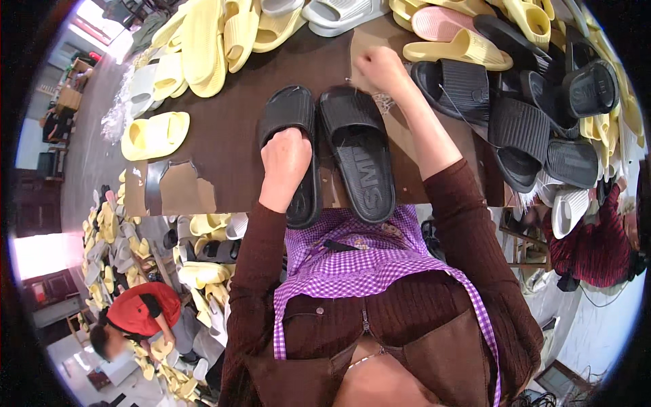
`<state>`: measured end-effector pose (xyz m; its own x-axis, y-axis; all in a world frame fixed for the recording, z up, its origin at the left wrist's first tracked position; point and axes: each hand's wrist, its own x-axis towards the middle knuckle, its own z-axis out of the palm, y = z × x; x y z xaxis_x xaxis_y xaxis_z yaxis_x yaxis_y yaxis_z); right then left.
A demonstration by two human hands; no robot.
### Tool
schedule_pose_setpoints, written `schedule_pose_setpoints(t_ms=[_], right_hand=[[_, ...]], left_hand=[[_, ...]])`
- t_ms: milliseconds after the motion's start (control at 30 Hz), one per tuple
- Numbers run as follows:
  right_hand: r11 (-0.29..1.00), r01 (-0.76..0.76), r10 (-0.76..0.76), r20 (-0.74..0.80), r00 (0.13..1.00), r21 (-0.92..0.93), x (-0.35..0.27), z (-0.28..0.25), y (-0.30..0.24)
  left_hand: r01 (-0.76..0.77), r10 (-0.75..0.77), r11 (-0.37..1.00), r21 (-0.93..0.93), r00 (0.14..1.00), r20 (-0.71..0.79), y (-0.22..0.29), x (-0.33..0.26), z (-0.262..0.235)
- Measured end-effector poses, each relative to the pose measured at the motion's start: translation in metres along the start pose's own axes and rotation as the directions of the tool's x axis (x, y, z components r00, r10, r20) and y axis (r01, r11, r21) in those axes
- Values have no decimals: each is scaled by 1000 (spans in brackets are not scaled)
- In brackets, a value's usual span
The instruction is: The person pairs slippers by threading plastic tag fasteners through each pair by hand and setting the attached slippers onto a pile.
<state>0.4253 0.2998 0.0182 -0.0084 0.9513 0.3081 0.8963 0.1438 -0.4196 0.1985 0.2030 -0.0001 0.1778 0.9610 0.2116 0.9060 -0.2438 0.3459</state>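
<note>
Two black slide sandals lie side by side near the table's front edge, straps toward the far side. My left hand [285, 161] is closed at the strap opening of the left slide [287, 108], its fingertips hidden. The right slide [359, 156] lies untouched, its ridged footbed showing. Farther off, my right hand [380, 68] is closed in a fist above a piece of brown cardboard [369, 42]; whatever it holds, if anything, is hidden. Thin clear plastic strands [384, 103] lie beside that wrist.
Yellow slides [203, 47] and grey slides [346, 13] line the table's far side. Black slides [519, 136] pile up at the right. A single yellow slide [156, 136] lies at the left, near torn cardboard [186, 190]. A person in red [146, 308] bends over slides at lower left.
</note>
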Motion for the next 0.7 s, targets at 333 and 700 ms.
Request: schedule_pose_setpoints(t_ms=[333, 700], right_hand=[[773, -127, -114, 334, 936, 621, 28, 40, -63], [861, 305, -486, 481, 730, 407, 39, 64, -63]], left_hand=[[-26, 27, 1000, 7, 998, -63, -4, -4, 4], [-31, 29, 999, -23, 996, -82, -6, -6, 3]])
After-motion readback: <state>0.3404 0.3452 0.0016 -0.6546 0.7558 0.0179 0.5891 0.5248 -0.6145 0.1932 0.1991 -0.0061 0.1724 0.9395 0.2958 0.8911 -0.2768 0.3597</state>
